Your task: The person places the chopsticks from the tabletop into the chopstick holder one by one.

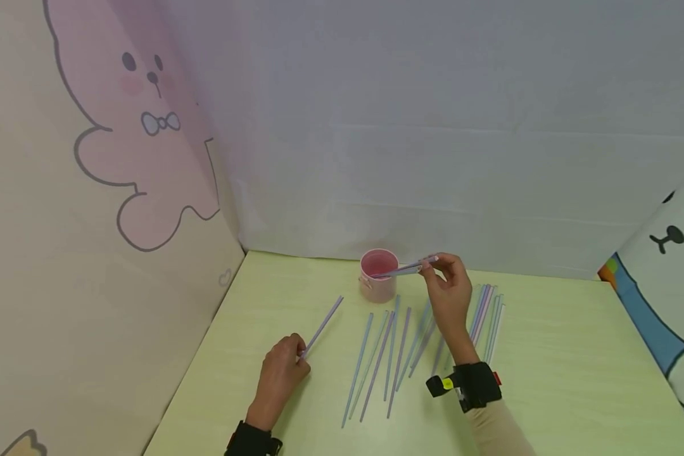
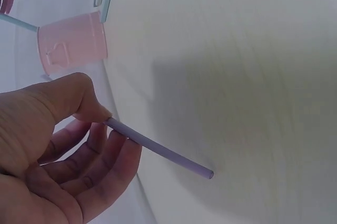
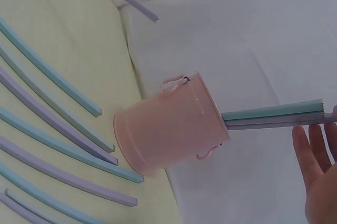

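Observation:
My left hand (image 1: 282, 373) pinches a purple straw (image 1: 323, 326) between thumb and fingertips, its far end pointing up and away above the table. In the left wrist view, the straw's (image 2: 163, 151) free end sticks out past the curled fingers. A pink bucket-shaped cup (image 1: 379, 288) with small side handles stands upright at the back. Several straws (image 1: 399, 271) lean out of its mouth to the right. At their outer ends, my right hand (image 1: 449, 294) pinches a purple straw (image 3: 279, 124); a green straw (image 3: 274, 110) lies alongside it.
Several blue, green and purple straws (image 1: 358, 370) lie spread in front of the cup on the pale yellow-green table (image 1: 216, 380). More straws (image 1: 494, 329) lie close together right of my right wrist. A white sheet (image 1: 433, 158) rises behind the table, and a bear-printed wall (image 1: 142, 158) stands left.

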A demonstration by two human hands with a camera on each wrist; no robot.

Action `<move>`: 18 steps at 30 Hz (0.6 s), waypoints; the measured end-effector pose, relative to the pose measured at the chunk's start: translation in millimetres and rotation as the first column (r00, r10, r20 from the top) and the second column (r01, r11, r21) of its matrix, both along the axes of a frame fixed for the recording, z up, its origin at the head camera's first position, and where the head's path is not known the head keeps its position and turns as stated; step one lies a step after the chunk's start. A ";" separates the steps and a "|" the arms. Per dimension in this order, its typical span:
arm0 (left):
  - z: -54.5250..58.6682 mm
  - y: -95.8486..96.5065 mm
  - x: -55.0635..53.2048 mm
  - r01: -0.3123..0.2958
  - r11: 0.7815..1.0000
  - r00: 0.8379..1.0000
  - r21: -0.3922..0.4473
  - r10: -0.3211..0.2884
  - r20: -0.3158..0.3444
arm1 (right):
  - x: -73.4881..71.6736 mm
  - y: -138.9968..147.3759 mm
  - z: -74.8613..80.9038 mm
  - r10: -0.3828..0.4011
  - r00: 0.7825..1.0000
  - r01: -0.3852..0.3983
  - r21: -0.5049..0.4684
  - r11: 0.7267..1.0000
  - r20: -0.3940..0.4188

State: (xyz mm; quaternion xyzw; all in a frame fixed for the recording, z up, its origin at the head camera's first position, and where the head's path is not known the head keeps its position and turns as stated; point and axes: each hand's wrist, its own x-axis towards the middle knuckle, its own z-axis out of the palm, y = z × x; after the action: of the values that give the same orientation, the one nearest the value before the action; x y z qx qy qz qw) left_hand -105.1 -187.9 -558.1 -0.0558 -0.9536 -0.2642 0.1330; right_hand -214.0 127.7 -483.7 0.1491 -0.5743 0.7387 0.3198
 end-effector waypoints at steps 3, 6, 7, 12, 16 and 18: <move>-1.0 3.5 2.3 0.032 0.999 0.999 -0.001 -0.032 -0.042 | 3.8 -1.5 -2.9 0.007 1.000 -0.008 0.021 1.000 0.014; 0.4 8.1 1.1 0.066 0.998 0.994 0.010 -0.065 -0.084 | 7.3 -0.2 -6.5 -0.003 1.000 0.002 0.038 0.999 0.026; 1.4 9.7 0.9 0.077 0.997 0.992 0.016 -0.075 -0.097 | 8.9 0.3 -8.0 -0.008 1.000 0.007 0.039 0.999 0.027; 7.3 17.8 -1.5 0.116 0.993 0.980 0.029 -0.110 -0.167 | 20.7 0.8 -18.7 -0.047 0.997 0.045 0.037 0.998 0.057; 10.5 25.4 -3.0 0.140 0.990 0.972 0.027 -0.132 -0.194 | 36.3 -4.3 -31.6 -0.052 0.990 0.045 0.052 0.998 0.128; 11.8 29.3 -4.0 0.157 0.987 0.968 0.021 -0.150 -0.203 | 45.0 -8.7 -38.6 -0.029 0.988 0.019 0.068 0.997 0.150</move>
State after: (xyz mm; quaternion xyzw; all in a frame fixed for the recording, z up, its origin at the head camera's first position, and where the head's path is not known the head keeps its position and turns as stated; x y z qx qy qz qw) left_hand -109.0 -158.5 -546.3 -0.1533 -0.9232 -0.2841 0.2085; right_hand -169.0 119.0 -522.2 0.0964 -0.6230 0.7243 0.2792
